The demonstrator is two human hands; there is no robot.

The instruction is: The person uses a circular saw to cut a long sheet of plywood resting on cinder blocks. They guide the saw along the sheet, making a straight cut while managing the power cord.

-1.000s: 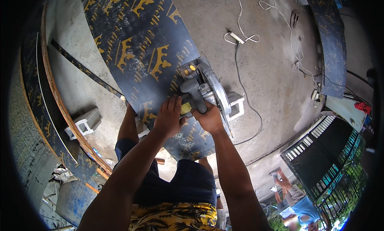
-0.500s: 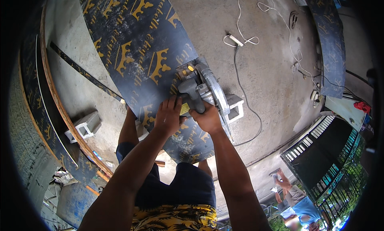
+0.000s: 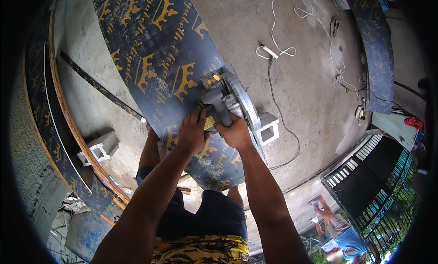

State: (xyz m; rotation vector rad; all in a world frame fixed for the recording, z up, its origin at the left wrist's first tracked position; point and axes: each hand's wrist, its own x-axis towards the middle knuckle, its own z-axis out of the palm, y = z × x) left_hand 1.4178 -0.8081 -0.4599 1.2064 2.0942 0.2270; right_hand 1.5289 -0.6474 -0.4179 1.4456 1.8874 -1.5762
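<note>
A grey circular saw point(image 3: 218, 104) rests on a dark printed plywood board point(image 3: 150, 44), along the board's right edge. My right hand point(image 3: 235, 133) is wrapped round the saw's rear handle. Beside it on the left, my left hand point(image 3: 191, 132) is closed at the saw's base, its fingers over the near left side and its thumb tucked toward the yellow label. The rounded blade guard point(image 3: 248, 102) faces right, just off the board's edge. Under the saw, the blade and the cut are hidden.
Hollow concrete blocks point(image 3: 269, 129) stand on the floor, another block point(image 3: 101, 147) at left. A black power cord point(image 3: 278, 104) runs to a white extension lead point(image 3: 270, 51). Long boards point(image 3: 43, 113) lean at left; a narrow strip point(image 3: 102, 87) lies nearby. Another person point(image 3: 340, 232) is at lower right.
The saw and both my hands have slid slightly away from me along the board's right edge. My grip looks the same, and the whole view has shifted a little.
</note>
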